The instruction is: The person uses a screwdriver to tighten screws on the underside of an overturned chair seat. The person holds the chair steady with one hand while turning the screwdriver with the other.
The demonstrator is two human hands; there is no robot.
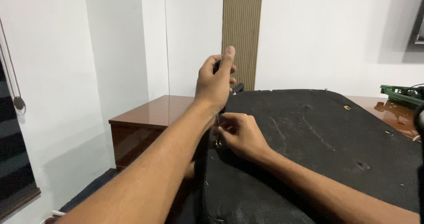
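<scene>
1. Black fabric panel point(318, 149) is laid over the brown table point(145, 113), its left edge near both hands.
2. A dark tool handle point(217, 66) is gripped in the closed left hand point(214, 85), raised above the edge.
3. A small metal piece point(218, 141) at the panel's edge is pinched by the right hand point(240, 135).

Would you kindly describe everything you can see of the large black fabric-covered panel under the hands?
The black panel is a broad, rounded slab covered in dark felt-like fabric, lying nearly flat on a glossy brown desk. Its surface shows creases, small holes and scattered staples; the near corner has a mesh texture. The right hand pinches at its left edge, where a small metal piece shows, while the left hand holds a dark tool above that edge.
</scene>
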